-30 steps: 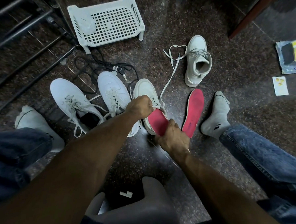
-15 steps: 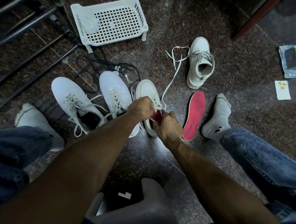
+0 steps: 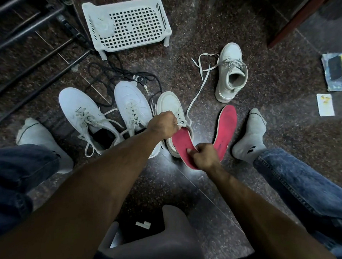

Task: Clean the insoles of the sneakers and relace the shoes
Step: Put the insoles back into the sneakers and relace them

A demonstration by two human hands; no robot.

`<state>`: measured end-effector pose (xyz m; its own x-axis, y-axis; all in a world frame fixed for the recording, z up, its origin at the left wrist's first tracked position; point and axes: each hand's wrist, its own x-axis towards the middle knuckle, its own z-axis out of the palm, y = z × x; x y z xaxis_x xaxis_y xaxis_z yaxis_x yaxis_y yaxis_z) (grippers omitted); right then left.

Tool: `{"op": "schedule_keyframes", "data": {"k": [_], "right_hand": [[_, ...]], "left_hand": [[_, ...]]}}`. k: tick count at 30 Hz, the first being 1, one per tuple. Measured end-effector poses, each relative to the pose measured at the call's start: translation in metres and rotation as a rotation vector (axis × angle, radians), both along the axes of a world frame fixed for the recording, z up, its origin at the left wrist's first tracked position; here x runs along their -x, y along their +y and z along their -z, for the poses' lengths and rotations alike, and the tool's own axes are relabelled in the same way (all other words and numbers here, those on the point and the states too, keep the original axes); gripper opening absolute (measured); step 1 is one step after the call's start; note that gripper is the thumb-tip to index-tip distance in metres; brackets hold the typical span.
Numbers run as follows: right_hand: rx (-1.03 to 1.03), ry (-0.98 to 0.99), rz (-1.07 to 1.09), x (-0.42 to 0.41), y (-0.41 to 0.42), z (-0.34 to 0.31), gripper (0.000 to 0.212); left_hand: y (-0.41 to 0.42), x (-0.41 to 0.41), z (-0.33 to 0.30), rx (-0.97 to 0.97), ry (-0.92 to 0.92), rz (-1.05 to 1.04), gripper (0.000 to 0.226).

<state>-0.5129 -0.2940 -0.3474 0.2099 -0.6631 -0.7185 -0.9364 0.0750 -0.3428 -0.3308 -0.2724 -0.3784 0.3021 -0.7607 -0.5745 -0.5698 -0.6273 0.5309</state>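
Note:
A cream sneaker stands on the floor at the centre. My left hand grips its tongue and laces at the opening. My right hand pinches the heel end of a red insole, whose front end lies at the shoe's opening. A second red insole lies flat on the floor just to the right. The matching cream sneaker stands farther back, its long lace trailing toward the near shoe.
Two white laced sneakers sit to the left, over a black cable. A white plastic basket stands at the back. My socked feet flank the shoes. Papers lie far right.
The red insole, half a second ago pushed almost fully into the shoe, has come back out toward me in my right hand. My left hand stays on the shoe's opening.

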Motion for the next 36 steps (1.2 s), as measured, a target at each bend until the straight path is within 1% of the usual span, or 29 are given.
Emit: {"op": "schedule_keyframes", "data": {"k": [2,4,7,9,11,14,15,17,19,21,23,26,28,30,32,33,34,36], "right_hand": [[0.026,-0.031,0.066,-0.02,-0.004,0.011,0.03],[0.089,-0.033,0.066,-0.039,-0.006,0.018,0.028],[0.19,-0.01,0.04,-0.05,-0.003,0.016,0.034],[0.212,-0.005,0.03,-0.041,0.0,0.013,0.042],[0.15,-0.015,0.09,-0.026,0.0,0.008,0.042],[-0.138,-0.182,0.303,-0.006,0.002,0.002,0.028],[-0.184,-0.224,0.334,-0.003,0.003,0.0,0.025],[-0.159,-0.244,0.34,-0.003,0.003,0.0,0.024],[-0.093,-0.209,0.327,-0.013,0.001,0.01,0.026],[-0.02,-0.133,0.262,-0.025,-0.001,0.021,0.024],[0.029,-0.03,0.135,-0.033,-0.004,0.029,0.03],[0.126,0.109,-0.143,-0.043,-0.007,0.022,0.032],[0.206,0.187,-0.357,-0.043,-0.012,0.021,0.039],[0.322,0.215,-0.509,-0.039,-0.014,0.016,0.038],[0.44,0.198,-0.611,-0.03,-0.012,0.012,0.031],[0.473,0.185,-0.68,-0.023,-0.011,0.011,0.032],[0.478,0.169,-0.761,-0.017,-0.012,0.01,0.036],[0.421,0.141,-0.886,-0.004,-0.013,0.007,0.041]], "left_hand": [[0.001,0.001,-0.001,0.001,-0.008,0.003,0.029],[0.001,0.001,0.0,0.006,-0.013,-0.001,0.026],[0.001,-0.002,0.001,-0.002,-0.021,-0.004,0.019],[0.001,-0.004,0.003,-0.004,-0.011,0.012,0.02],[0.001,-0.005,0.004,0.005,-0.006,0.017,0.021],[0.001,-0.003,0.003,0.018,-0.009,0.002,0.022],[0.001,-0.002,0.001,0.016,-0.011,-0.007,0.021],[0.001,-0.001,-0.001,0.016,-0.013,-0.015,0.018],[0.002,-0.001,-0.004,0.01,-0.009,-0.025,0.017],[0.002,-0.001,-0.004,-0.001,-0.007,-0.031,0.017],[0.001,-0.001,-0.001,-0.011,-0.008,-0.023,0.018],[0.0,-0.003,0.003,-0.015,-0.019,0.002,0.025],[0.0,-0.003,0.004,-0.015,-0.019,0.014,0.027],[0.0,-0.003,0.003,-0.005,-0.009,0.022,0.024],[0.0,-0.004,0.004,-0.002,-0.004,0.018,0.022],[0.0,-0.004,0.003,-0.002,-0.005,0.012,0.021],[0.0,-0.004,0.004,-0.003,-0.005,0.009,0.022],[0.0,-0.003,0.004,-0.003,-0.005,0.012,0.028]]}}
